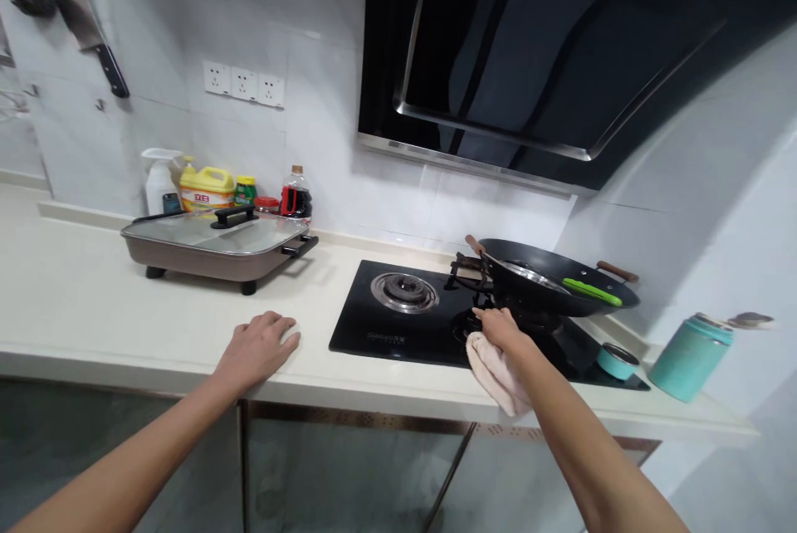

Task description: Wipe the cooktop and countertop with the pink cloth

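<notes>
My right hand [500, 325] is closed on a pale pinkish cloth [496, 371] at the front of the black gas stove [358, 325], near its control knobs, and the cloth hangs over the counter edge. My left hand [256, 350] lies on the white counter to the left of the stove, fingers apart and holding nothing. Between and behind the hands the left burner [404, 292] shows bare, without a pan support. A dark wok [535, 288] sits over the right burner, with a bright green-handled utensil [591, 292] inside it.
An electric pan with a glass lid [193, 255] stands on the counter [62, 284] at left, cleaning bottles [208, 188] behind it. A turquoise flask [691, 356] and its cup lid [618, 361] are at right. The range hood [529, 60] overhangs the stove. A cleaver [84, 22] hangs on the wall.
</notes>
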Motion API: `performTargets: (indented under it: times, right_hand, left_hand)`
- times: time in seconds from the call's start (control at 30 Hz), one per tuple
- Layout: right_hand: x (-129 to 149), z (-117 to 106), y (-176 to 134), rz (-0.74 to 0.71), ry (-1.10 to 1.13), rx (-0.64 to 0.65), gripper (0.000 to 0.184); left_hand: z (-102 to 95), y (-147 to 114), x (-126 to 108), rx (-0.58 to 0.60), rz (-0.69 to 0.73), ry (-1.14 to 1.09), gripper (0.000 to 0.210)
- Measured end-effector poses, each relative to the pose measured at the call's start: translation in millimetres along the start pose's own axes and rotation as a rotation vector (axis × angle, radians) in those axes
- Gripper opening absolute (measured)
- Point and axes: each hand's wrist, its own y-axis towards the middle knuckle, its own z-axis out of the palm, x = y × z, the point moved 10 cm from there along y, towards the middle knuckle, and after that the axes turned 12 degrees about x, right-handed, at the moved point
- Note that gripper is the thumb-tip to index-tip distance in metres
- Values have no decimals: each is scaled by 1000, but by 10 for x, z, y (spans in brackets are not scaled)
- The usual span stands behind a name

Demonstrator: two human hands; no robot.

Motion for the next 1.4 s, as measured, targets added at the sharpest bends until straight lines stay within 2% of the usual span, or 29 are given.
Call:
performTargets:
  times: [0.1,0.27,0.43,0.6,0.77,0.93,1.07,1.17,1.4]
  right_hand:
    - [12,-26,-23,-23,1,7,44]
    - [42,27,-233,-62,0,-33,32]
    - [177,187,-609,-91,-18,-121,53]
    - [362,258,-1038,-162,180,-234,62]
    - [744,178,-1245,-247,337,-305,48]
    - [1339,-2,-1026,-347,416,-291,41]
    - [1619,-146,-610,-296,429,-275,36]
    - [1633,-229,-279,-217,441,-275,35]
    - [1323,-391,233,13,529,-297,37]
  left_hand:
    - [13,-7,8,-4,2,10,51]
    - [3,-12,5,-4,2,-3,51]
    - [13,5,-1,3,6,-6,54]
    - [33,36,32,7,11,-34,56]
    - [51,74,64,3,18,-48,58]
    - [58,76,70,5,18,-40,58]
    - [48,52,59,-5,22,-31,56]
    - [41,30,48,-9,14,-7,54]
    - [-4,-15,21,-53,19,6,46]
